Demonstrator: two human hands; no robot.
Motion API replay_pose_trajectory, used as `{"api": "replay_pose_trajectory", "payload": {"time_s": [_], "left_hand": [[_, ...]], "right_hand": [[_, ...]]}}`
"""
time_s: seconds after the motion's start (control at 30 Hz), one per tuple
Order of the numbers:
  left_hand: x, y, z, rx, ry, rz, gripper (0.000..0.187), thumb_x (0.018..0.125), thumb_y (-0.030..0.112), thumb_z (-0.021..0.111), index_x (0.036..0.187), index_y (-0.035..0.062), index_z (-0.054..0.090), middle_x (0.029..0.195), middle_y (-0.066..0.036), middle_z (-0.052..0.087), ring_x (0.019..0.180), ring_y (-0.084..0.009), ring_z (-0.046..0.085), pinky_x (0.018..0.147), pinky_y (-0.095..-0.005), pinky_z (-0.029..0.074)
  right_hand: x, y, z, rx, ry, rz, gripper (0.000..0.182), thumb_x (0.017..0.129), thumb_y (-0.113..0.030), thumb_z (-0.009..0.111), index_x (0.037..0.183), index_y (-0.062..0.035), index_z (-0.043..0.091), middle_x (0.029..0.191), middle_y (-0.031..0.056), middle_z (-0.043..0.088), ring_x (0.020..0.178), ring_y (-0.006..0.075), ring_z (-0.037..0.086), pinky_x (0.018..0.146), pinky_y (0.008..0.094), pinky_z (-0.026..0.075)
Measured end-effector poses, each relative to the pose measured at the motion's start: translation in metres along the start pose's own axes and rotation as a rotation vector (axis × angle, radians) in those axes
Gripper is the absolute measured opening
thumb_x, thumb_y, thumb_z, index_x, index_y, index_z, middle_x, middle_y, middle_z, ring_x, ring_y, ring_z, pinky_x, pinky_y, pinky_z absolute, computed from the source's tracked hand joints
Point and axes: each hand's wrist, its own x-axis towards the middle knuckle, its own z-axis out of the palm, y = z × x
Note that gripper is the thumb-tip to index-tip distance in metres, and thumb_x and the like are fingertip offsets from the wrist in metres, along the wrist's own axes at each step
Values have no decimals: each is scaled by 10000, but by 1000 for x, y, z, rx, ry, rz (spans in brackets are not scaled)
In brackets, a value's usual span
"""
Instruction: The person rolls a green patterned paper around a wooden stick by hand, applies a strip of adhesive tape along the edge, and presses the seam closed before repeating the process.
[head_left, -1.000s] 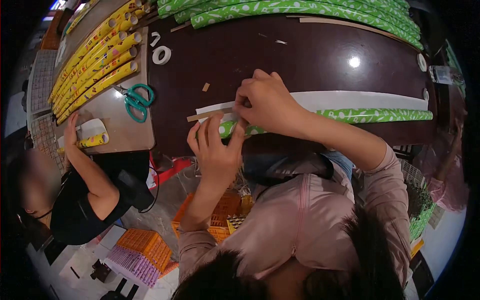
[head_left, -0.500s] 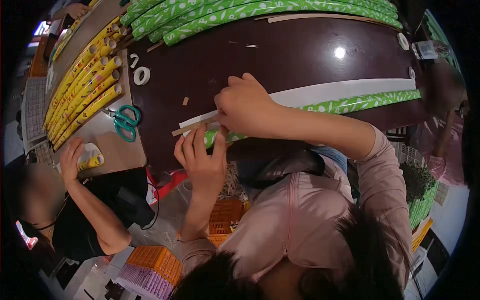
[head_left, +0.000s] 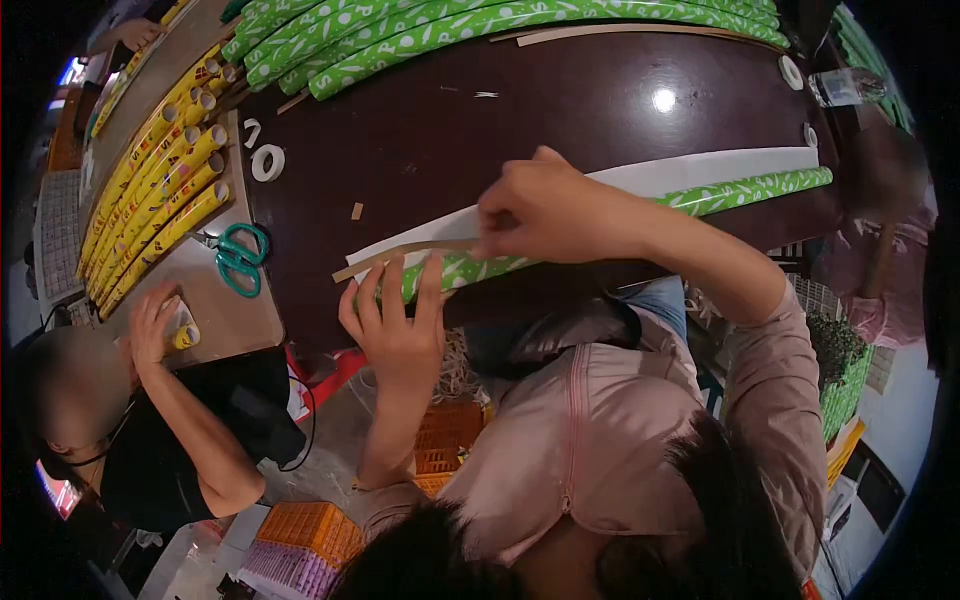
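A roll of green patterned wrapping paper (head_left: 750, 189) lies along the table's near edge, its white underside (head_left: 640, 178) unrolled in a band behind it. My left hand (head_left: 400, 325) rests on the roll near its left end, fingers spread and bent over it. A narrow brown strip (head_left: 425, 247) runs along the white edge, from left of those fingers to my right hand (head_left: 545, 210). My right hand is closed at the strip's right part, apparently pinching it; its fingertips are partly hidden.
Green rolls (head_left: 450, 40) are stacked at the back, yellow rolls (head_left: 175, 180) at the left. White tape (head_left: 268, 163), teal-handled scissors (head_left: 241, 259) and a small brown scrap (head_left: 357, 211) lie leftward. A co-worker's hand (head_left: 152, 320) is at the left, another person (head_left: 885, 250) at the right.
My right hand has moved right along the roll, away from my left hand, and more of the brown strip shows between them. My left hand stays on the roll.
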Motion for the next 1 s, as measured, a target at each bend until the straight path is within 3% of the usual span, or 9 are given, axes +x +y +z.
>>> {"api": "replay_pose_trajectory", "payload": {"time_s": [0.07,0.13,0.2,0.23,0.37,0.5,0.87,0.93,1.0], "left_hand": [[0,0,1,12,11,-5,393,822,137,705,1213,155,668,1221,-133,585,1134,-322,531,1004,-503,356],[2,0,1,17,29,-14,368,846,189,689,1214,185,673,1191,-121,588,1125,-312,535,997,-499,366],[2,-1,-3,-5,-15,0,474,797,85,727,1260,147,643,1251,-121,580,1139,-312,521,1009,-490,355],[3,0,-4,26,-32,-7,422,808,191,726,1226,182,665,1200,-115,581,1129,-308,534,1000,-491,370],[2,-1,-1,38,-34,2,468,776,119,749,1232,173,659,1224,-109,566,1152,-309,525,1022,-505,367],[-1,-2,-2,48,-44,2,480,788,90,737,1252,167,642,1251,-115,554,1167,-315,517,1035,-512,367],[7,6,-10,62,-93,-17,420,887,65,642,1300,125,601,1261,-128,560,1146,-326,531,1023,-506,372],[8,7,-11,59,-97,-13,407,896,78,632,1299,121,602,1264,-130,561,1148,-327,530,1026,-509,368],[8,6,-11,57,-103,-8,394,905,91,622,1299,116,602,1266,-132,561,1150,-329,530,1029,-513,364]], "right_hand": [[-22,5,-25,360,-184,243,234,862,-238,725,823,-10,689,725,70,633,681,168,607,667,324,463],[-52,17,-38,406,-61,332,214,872,-190,730,851,19,684,711,60,619,616,126,589,580,287,465],[-79,37,-48,373,-38,368,197,872,-178,735,870,14,690,694,47,607,620,115,566,588,274,451],[-92,44,-53,408,22,437,189,871,-172,737,868,13,693,691,39,605,629,106,556,582,269,441],[-135,81,-62,243,264,507,159,869,-154,736,862,4,719,703,9,613,671,77,518,591,265,407],[-151,91,-65,203,474,557,204,819,-171,779,825,21,713,710,57,636,692,122,539,643,309,426],[-144,101,-49,-55,511,660,228,785,-211,773,834,8,733,711,116,694,653,194,671,632,324,518],[-145,106,-45,-20,540,643,257,765,-338,745,807,-86,775,711,92,706,694,283,671,783,437,456],[-144,105,-45,-22,544,655,245,764,-332,745,796,-91,776,715,89,705,719,279,669,778,438,450]]}}
